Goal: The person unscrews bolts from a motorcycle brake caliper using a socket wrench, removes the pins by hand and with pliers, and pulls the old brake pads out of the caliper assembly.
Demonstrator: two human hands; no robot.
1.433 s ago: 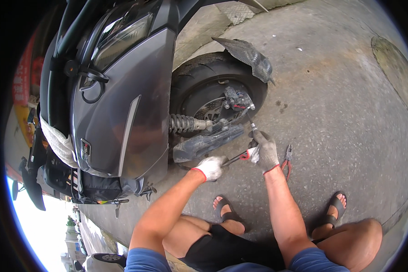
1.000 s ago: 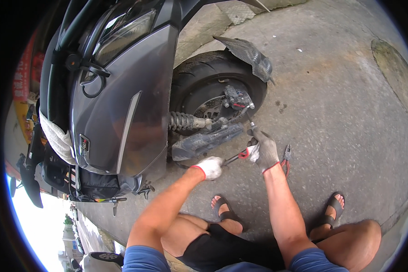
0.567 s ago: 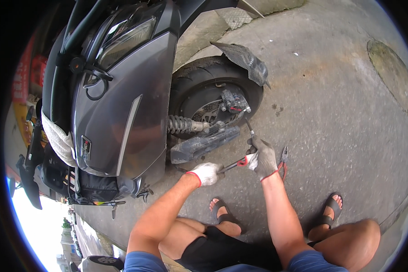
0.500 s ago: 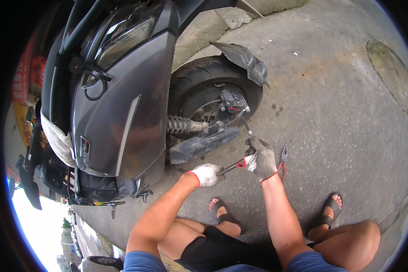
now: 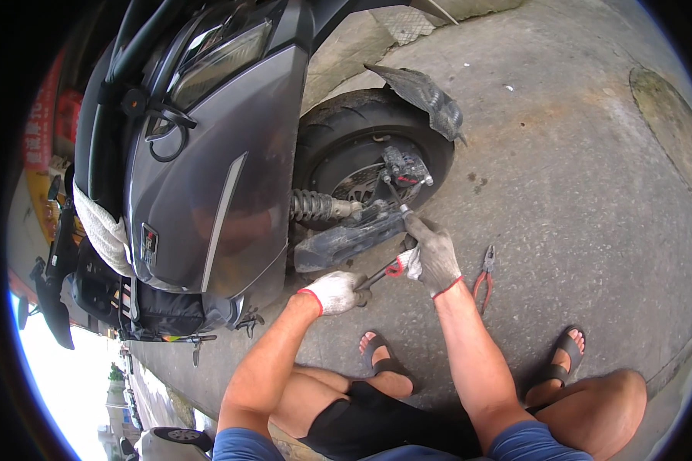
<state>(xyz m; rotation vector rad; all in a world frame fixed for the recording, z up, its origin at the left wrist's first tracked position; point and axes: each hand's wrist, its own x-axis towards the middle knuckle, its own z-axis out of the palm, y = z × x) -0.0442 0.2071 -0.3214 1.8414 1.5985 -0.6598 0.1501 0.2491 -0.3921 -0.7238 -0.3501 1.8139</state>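
I squat beside the scooter's rear wheel (image 5: 361, 146), working at the brake caliper (image 5: 406, 165) that sits against the disc. My right hand (image 5: 436, 257), gloved in grey, has its grip closed around the shank of a long thin tool (image 5: 396, 201) whose tip reaches up to the caliper. My left hand (image 5: 337, 292), in a white glove with a red cuff, has its grip wrapped tight on the red-and-black handle (image 5: 384, 270) low down, just beside the dusty plastic guard (image 5: 350, 237) under the shock spring (image 5: 315, 206).

As I judge it, I am in the middle of loosening or levering at the caliper fastening; the tip is seated and both hands are loaded. The next move calls for a steady turn or pry with the left hand while the right keeps the shank lined up so the tip does not slip off.

A pair of red-handled pliers (image 5: 483, 275) lies on the concrete (image 5: 577, 177) just right of my right wrist, untouched.

Against the frame a second and a half back, my hands sit slightly higher and closer to the wheel; the pliers have not moved.
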